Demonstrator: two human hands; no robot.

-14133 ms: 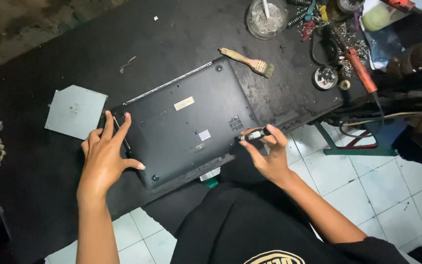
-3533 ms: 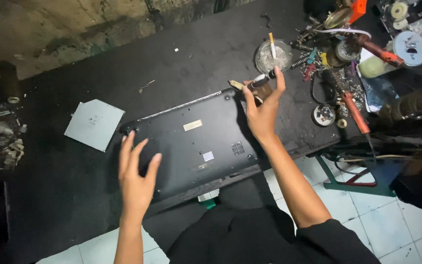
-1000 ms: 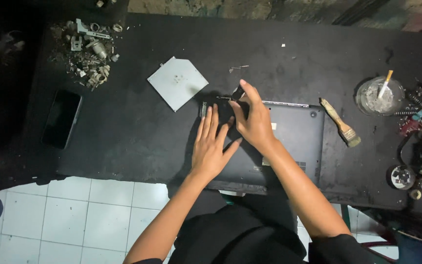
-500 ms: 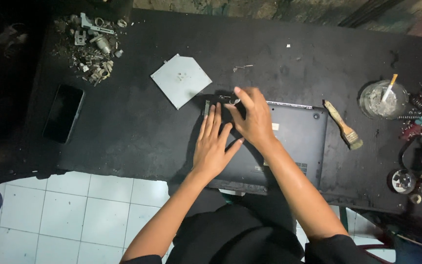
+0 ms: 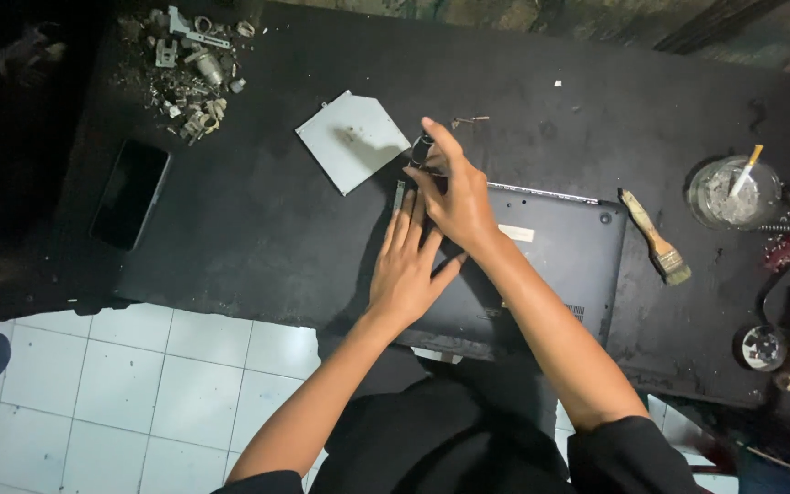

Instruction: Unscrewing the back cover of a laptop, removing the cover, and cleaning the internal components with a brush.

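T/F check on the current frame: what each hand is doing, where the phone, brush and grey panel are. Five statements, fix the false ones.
1. The right hand holds a dark screwdriver at the far left corner of the upturned laptop. True.
2. The left hand rests flat on the laptop's base. True.
3. The paintbrush lies on top of the laptop. False: it lies on the black table, just right of the laptop.
4. The dark phone lies near the table's left edge, away from both hands. True.
5. The grey panel lies right of the glass dish. False: it lies left of the hands; the glass dish is at the far right.
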